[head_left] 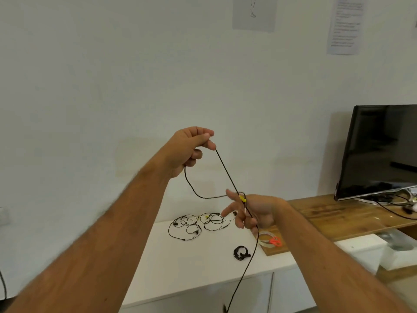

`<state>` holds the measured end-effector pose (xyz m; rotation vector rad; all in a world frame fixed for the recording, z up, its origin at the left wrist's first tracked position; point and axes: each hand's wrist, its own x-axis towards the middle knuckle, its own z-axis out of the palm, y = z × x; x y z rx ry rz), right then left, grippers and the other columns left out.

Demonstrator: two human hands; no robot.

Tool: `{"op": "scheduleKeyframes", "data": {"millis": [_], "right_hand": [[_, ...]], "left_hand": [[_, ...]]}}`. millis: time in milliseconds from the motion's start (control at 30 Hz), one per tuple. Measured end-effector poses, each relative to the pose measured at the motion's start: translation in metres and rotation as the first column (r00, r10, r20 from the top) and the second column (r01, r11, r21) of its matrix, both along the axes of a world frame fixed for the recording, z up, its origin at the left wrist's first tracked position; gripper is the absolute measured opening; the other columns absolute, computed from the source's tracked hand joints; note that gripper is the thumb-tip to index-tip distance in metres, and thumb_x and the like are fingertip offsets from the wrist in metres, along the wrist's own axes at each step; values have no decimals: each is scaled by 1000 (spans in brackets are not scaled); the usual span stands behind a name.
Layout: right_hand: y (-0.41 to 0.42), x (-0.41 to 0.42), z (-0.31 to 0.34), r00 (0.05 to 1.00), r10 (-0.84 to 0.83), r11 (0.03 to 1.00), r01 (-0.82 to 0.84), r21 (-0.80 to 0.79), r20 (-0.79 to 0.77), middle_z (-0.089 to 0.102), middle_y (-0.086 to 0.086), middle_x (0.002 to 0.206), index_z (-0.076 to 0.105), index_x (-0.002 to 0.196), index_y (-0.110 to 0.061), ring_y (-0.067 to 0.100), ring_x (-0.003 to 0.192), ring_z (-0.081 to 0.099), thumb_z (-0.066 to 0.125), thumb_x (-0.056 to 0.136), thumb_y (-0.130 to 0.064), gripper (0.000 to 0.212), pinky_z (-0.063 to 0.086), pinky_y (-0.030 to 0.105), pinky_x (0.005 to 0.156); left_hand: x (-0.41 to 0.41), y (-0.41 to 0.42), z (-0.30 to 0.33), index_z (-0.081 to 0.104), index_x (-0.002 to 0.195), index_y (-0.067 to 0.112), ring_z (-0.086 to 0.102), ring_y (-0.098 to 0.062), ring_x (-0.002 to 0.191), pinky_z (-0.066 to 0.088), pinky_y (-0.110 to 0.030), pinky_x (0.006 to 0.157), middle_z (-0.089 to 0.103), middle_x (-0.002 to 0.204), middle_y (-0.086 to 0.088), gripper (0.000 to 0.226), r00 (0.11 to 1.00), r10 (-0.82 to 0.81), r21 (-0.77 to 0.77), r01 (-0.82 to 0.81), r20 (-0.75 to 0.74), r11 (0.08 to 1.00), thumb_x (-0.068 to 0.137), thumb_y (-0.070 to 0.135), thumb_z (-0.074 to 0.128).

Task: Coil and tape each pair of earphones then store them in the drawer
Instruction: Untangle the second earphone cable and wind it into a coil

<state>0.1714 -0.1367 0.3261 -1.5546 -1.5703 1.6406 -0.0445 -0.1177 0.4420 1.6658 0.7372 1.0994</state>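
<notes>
A black earphone cable (225, 170) hangs in the air between both hands. My left hand (191, 147) is raised and pinches the cable's upper part, with a loop drooping below it. Lower and to the right, my right hand (252, 213) holds the cable near a small yellow tag (242, 198), index and middle fingers stretched out. The rest of the cable drops past the cabinet's front edge. On the white cabinet top (180, 263) lie two loose tangled earphone pairs (186, 227) (214, 219) and one tightly coiled pair (241, 253).
A clear tape roll (266, 239) and orange scissors (276, 241) lie on the corner of a wooden desk (338, 215) right of the cabinet. A dark monitor (381, 150) with cables stands at the far right. White drawer fronts (248, 290) show below the cabinet top.
</notes>
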Motion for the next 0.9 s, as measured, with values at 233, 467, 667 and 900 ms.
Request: {"op": "scheduleKeyframes", "data": {"millis": [233,467,667,900], "right_hand": [[-20,24,-38,997,67,991,-61,-115,42,60,4,60,57,109,-10,13,42,54,50,99,-30,24,55,30,53],[-14,32,-19,985,-173,983,174,58,-27,52,4,60,55,120,-12,9,34,30,46,99,-41,37,41,22,41],[-6,27,34,832,-294,848,454,274,-470,33,0,49,53,66,-14,9,37,19,26,94,-68,66,14,16,42],[-9,26,97,934,-213,697,350,626,-286,38,-1,60,59,86,-11,10,46,23,46,102,-30,28,18,24,44]], "left_hand": [[6,1,17,65,102,16,33,-6,41,23,-17,41,74,79,2,14,986,154,181,-141,-59,973,99,18,52],[12,5,9,65,102,17,38,-6,44,26,-17,41,74,80,5,16,977,192,149,-177,-93,973,100,21,50],[2,13,-13,62,111,17,63,-7,60,41,-18,49,75,92,5,22,970,215,86,-206,-116,975,103,23,43],[-38,30,-51,64,108,8,69,-14,65,54,-30,65,73,83,-1,27,916,89,-116,-145,-390,983,104,21,40]]}}
